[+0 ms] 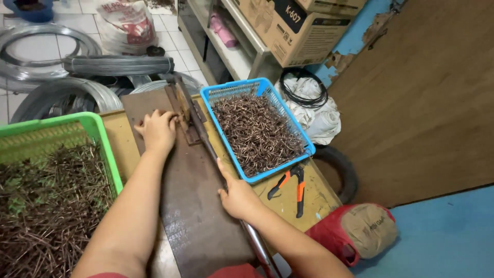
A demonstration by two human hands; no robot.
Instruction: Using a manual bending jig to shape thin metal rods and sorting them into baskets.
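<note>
1. Steel lever bar [206,141] runs diagonally over a dark metal plate [198,206] on a yellowish bench [321,198]; hinge/cutter head [181,105] at far end.
2. Right hand [237,194] closed around the lever mid-length, thumb on top, lever down near the plate.
3. Left hand [157,128] curled, fingers bent at the cutter head; looks pinched on sth small, but can't tell what, hidden by fingers.
4. Doing it well, my read: keep left fingertips clear of the blade line, feed stock square to the head, press lever w/ 1 even stroke, grip further back for more leverage.
5. Blue basket [309,141] right of lever, full of short brown wire pieces [257,134]; green basket [100,139] left, same kind of pieces.
6. Orange-black pliers [290,183] lie just beside blue basket.
7. Packages: brown cardboard box [293,28] w/ black label patch on shelf, top right; white printed sack [126,23] w/ red print, top left-centre; red-tan sack [355,229] on floor, bottom right.
8. Grey wire coils [62,67] on tiled floor behind the bench.
</note>
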